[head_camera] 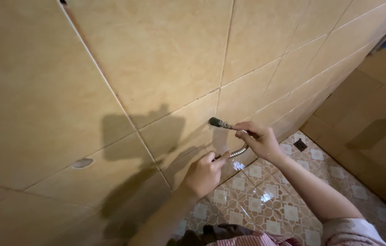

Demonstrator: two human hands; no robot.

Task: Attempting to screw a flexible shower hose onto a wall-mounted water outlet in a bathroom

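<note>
- Right hand (260, 139) is closed around the wall fitting (218, 122) on the tiled wall (165, 68).
- Left hand (203, 174), just below the fitting, pinches the corrugated metal hose (239, 153).

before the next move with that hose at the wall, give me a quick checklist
1. Right hand on hose near its end: ok.
2. Left hand on hose lower down: ok.
3. Hose end meets the dark fitting: ok.
4. Fitting seated in the tiled wall: cannot tell.
5. Hose free of sharp kinks: ok on the visible curve.
6. Floor dry underfoot: cannot tell, it is glossy.
</note>
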